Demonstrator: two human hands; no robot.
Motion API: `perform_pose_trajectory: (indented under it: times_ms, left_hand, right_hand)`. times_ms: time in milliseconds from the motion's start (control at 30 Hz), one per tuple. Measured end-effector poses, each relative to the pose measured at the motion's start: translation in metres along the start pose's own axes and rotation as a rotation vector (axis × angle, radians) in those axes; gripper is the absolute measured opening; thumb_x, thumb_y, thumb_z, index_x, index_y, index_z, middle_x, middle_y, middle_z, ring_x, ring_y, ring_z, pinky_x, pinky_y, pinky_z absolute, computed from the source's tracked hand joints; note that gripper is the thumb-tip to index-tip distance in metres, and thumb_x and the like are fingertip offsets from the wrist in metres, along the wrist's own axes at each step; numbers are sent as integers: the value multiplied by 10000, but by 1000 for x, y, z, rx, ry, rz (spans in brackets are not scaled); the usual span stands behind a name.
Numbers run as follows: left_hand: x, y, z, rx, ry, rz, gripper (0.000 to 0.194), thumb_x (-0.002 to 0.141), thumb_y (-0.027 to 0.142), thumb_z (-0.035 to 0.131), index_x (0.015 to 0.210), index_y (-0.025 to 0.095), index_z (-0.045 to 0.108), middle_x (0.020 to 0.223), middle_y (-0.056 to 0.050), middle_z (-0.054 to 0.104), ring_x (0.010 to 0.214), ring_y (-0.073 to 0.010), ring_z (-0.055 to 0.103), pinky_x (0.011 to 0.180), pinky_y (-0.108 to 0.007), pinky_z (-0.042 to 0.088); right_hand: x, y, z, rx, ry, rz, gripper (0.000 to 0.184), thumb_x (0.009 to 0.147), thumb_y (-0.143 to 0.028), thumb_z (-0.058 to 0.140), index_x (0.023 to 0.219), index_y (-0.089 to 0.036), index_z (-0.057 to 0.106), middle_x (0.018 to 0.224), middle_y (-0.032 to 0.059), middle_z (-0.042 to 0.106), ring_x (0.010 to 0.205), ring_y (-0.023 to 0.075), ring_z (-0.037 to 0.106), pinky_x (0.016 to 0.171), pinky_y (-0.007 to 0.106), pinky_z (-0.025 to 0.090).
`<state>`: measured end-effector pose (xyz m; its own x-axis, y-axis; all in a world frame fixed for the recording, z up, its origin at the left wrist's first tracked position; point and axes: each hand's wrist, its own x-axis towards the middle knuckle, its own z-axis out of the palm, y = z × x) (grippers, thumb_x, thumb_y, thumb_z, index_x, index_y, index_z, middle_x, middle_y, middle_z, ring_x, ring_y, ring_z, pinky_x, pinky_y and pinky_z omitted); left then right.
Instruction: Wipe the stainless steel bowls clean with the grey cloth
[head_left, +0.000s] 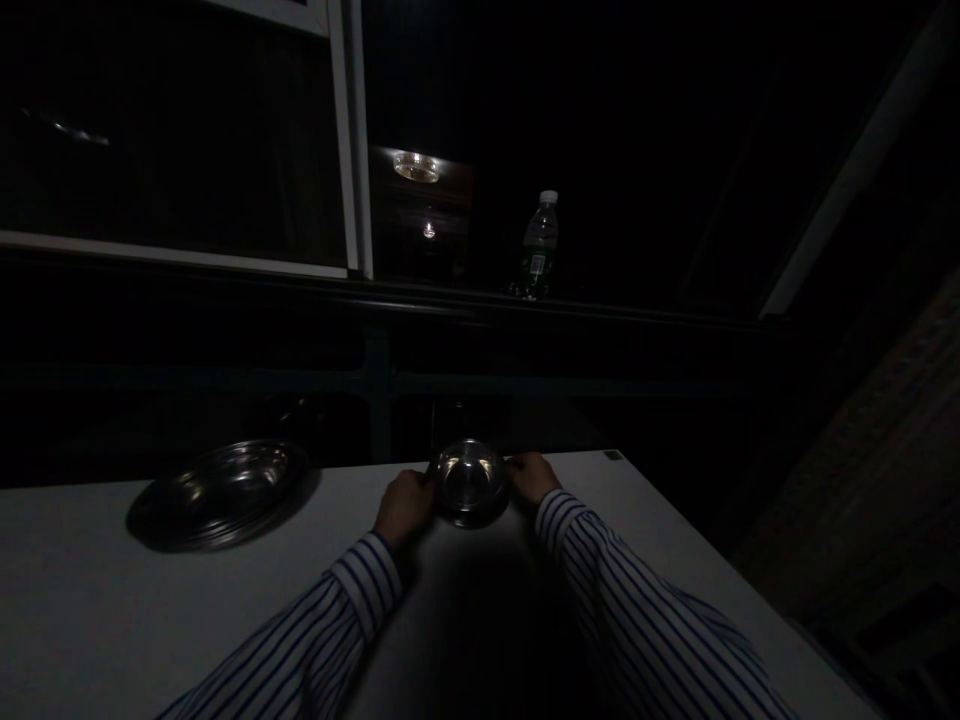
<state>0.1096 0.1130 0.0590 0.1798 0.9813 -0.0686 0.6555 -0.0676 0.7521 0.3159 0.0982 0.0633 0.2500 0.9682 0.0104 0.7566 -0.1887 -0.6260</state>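
Note:
A small shiny metal bowl [469,482] stands on a pale table [112,600] near its far edge. My left hand [405,505] grips the bowl's left rim with curled fingers. On the right rim sits my right hand [531,474], its fingers closed on the edge. Both arms wear white sleeves with dark stripes. The scene is very dark, so fine detail of the fingers is hard to see.
A wide metal plate [219,492] lies on the table to the left. A plastic water bottle [539,247] stands on a dark ledge behind. A window frame [351,140] and a reflected lamp [417,166] show above. The table's right edge drops into darkness.

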Motion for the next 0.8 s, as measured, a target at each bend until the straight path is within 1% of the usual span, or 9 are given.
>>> perform_pose_trajectory:
  times_ms: [100, 167, 233, 300, 433, 500, 633, 733, 800]
  left_hand:
    - [-1, 1, 4, 168, -4, 0, 339, 801, 325, 426, 824, 91, 671, 840, -195, 694, 829, -258, 639, 626, -286, 404]
    - [-3, 2, 7, 257, 6, 29, 398, 818, 365, 380, 888, 86, 656, 914, -226, 672, 884, -294, 624, 650, -315, 406]
    - [-7, 3, 9, 332, 15, 72, 426, 831, 371, 337, 927, 96, 646, 952, -235, 655, 918, -317, 611, 678, -343, 407]
    - [-10, 5, 10, 394, 14, 106, 397, 827, 335, 339, 931, 106, 646, 946, -231, 649, 908, -326, 613, 689, -362, 410]
    - [-14, 8, 11, 469, 6, 134, 317, 783, 263, 408, 898, 99, 653, 933, -233, 631, 867, -336, 620, 665, -376, 423]
    - [-15, 8, 11, 474, 10, 137, 312, 784, 272, 413, 883, 103, 657, 927, -228, 628, 861, -331, 622, 668, -377, 426]
    - [-12, 4, 9, 414, 46, 111, 360, 817, 309, 360, 877, 115, 658, 944, -219, 637, 875, -315, 621, 701, -374, 422]
    - [-4, -4, 5, 312, 104, 59, 423, 826, 350, 343, 1020, 90, 614, 1054, -240, 616, 968, -312, 592, 742, -362, 413]
    - [3, -9, 3, 219, 118, 19, 459, 808, 381, 385, 1070, 64, 588, 1070, -242, 618, 978, -287, 594, 728, -323, 418]
  right_hand:
    - [2, 2, 4, -59, -9, 1, 238, 762, -150, 484, 825, -152, 713, 908, 102, 695, 892, 190, 626, 698, 222, 416]
    - [2, 3, 7, -92, -9, -5, 238, 770, -165, 480, 816, -157, 713, 932, 113, 690, 912, 199, 622, 708, 229, 412]
    - [2, 4, 10, -124, -6, -5, 240, 781, -188, 476, 799, -155, 713, 937, 129, 686, 916, 213, 622, 707, 242, 411]
    - [2, 5, 12, -155, 1, 6, 237, 782, -201, 480, 787, -150, 711, 928, 145, 685, 912, 227, 623, 700, 255, 412]
    - [2, 7, 16, -204, 20, 26, 216, 767, -191, 496, 819, -157, 703, 947, 150, 679, 923, 228, 618, 708, 262, 408]
    - [3, 8, 17, -224, 26, 31, 211, 763, -200, 500, 819, -164, 700, 955, 147, 677, 933, 226, 614, 716, 262, 406]
    - [4, 8, 16, -246, 22, 33, 223, 757, -207, 492, 841, -162, 694, 970, 153, 671, 948, 237, 608, 728, 277, 408]
    - [3, 8, 15, -241, 26, 34, 249, 758, -232, 487, 891, -149, 681, 994, 160, 661, 966, 256, 599, 739, 301, 414]
    - [3, 10, 13, -231, 29, 38, 259, 752, -269, 505, 907, -146, 672, 1001, 160, 658, 967, 264, 596, 735, 309, 418]
